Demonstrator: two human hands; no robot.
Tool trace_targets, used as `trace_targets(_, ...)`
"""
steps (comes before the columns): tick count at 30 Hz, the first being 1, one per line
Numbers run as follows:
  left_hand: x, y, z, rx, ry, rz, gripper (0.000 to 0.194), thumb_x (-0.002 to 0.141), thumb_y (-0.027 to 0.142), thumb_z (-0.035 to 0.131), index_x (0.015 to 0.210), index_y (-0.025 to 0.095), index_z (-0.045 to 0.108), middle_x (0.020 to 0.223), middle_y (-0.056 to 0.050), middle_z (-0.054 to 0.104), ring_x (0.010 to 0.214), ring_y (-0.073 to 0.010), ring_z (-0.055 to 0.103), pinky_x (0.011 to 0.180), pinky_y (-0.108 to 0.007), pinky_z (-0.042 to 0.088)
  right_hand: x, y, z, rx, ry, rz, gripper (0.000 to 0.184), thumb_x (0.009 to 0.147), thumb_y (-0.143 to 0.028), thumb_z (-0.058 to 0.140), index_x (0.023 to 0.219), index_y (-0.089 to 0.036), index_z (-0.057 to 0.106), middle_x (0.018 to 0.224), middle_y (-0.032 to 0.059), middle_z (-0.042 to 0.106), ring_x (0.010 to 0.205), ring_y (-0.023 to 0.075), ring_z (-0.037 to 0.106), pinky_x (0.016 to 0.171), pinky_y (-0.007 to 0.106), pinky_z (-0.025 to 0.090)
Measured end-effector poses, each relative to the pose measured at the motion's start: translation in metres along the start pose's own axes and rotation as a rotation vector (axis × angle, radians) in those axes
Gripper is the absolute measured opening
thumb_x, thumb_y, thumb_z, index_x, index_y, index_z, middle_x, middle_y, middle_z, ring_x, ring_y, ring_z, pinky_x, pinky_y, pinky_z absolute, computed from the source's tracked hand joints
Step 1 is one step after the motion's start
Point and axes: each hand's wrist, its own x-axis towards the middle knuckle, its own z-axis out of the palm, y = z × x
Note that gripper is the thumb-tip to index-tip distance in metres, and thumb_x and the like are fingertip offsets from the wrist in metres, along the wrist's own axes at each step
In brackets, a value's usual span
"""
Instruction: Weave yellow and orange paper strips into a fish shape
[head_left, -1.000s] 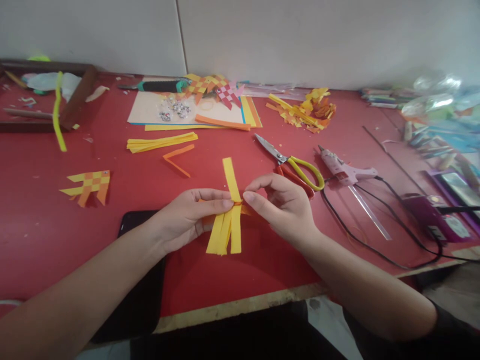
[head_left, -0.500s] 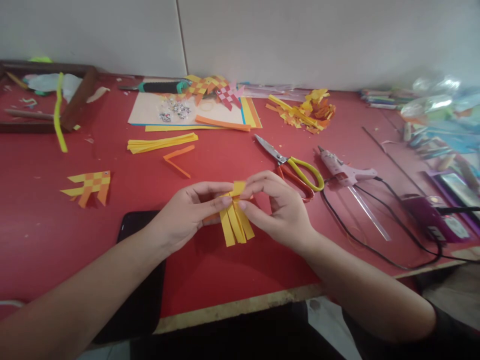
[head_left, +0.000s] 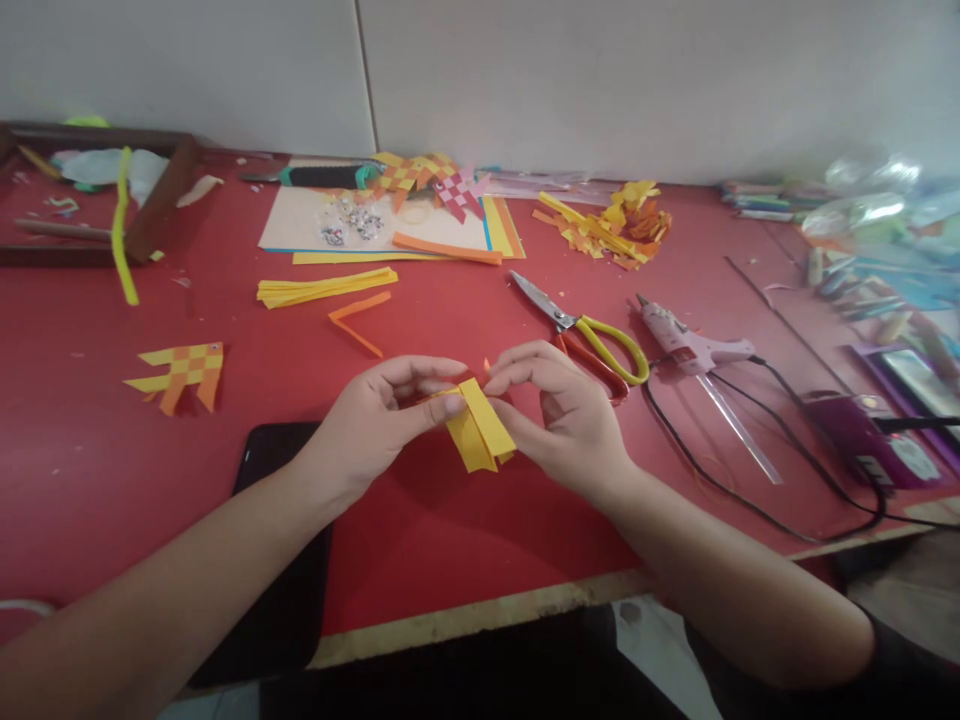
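Observation:
Between my two hands, above the red tabletop, is a bundle of yellow paper strips whose ends hang toward me. My left hand pinches its upper left side between thumb and fingers. At the upper right, the fingers and thumb of my right hand close on the same strips. A small orange tip pokes up beside the right fingertips. Beyond my hands lie a folded orange paper strip and a stack of yellow strips. A woven yellow-and-orange paper fish rests at the left.
Scissors and a pink glue gun with a looping black cable are on the right. A black phone lies under my left forearm. Toward the wall are a wooden tray, a cutter, paper sheets and paper scraps.
One yellow strip that stuck up between my fingers is now folded down over the front of the bundle. The hanging strips have turned slightly toward the right. Both hands stay nearly in place.

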Motion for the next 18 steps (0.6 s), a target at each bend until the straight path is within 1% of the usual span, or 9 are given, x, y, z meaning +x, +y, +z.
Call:
trace_targets(4,-0.0017,0.0023,0.0020,0.081,0.037,0.068,0.023,0.073,0.030,0.083,0.093,0.023,0.074,0.086,0.001,0.073,0.083,-0.0111,0.066,0.082,-0.021,0.053,-0.0001,0.0000,-0.0001,-0.008,-0.003,-0.010,0.007,0.082,-0.018,0.068,0.085,-0.023,0.068,0.094,0.0036,0.063,0.089,0.0172,0.063,0.085,0.036,0.051)
trace_targets(9,-0.0049,0.0050,0.0049,0.201,0.070,0.149,0.021,0.073,0.032,0.082,0.090,0.022,0.074,0.093,-0.002,0.076,0.087,-0.0162,0.069,0.082,-0.026,0.055,-0.0003,0.0001,-0.0013,0.047,-0.023,0.012,0.007,0.082,-0.017,0.067,0.085,-0.024,0.068,0.094,0.0035,0.063,0.089,0.0172,0.063,0.086,0.036,0.052)
trace_targets(13,-0.0054,0.0043,0.0051,0.248,0.087,0.160,0.021,0.074,0.035,0.081,0.089,0.022,0.075,0.094,-0.003,0.076,0.088,-0.0187,0.070,0.082,-0.028,0.056,-0.0005,-0.0005,-0.0019,0.086,-0.038,0.016,0.005,0.082,-0.020,0.069,0.085,-0.024,0.069,0.095,0.0037,0.062,0.090,0.0175,0.063,0.087,0.037,0.053)
trace_targets(18,-0.0053,0.0026,0.0040,0.238,0.060,0.173,0.021,0.077,0.034,0.080,0.094,0.023,0.076,0.097,-0.002,0.077,0.091,-0.0173,0.070,0.084,-0.026,0.055,-0.0002,-0.0015,-0.0018,0.069,-0.019,-0.006,0.004,0.083,-0.020,0.069,0.084,-0.024,0.070,0.094,0.0036,0.062,0.090,0.0169,0.063,0.087,0.037,0.053)
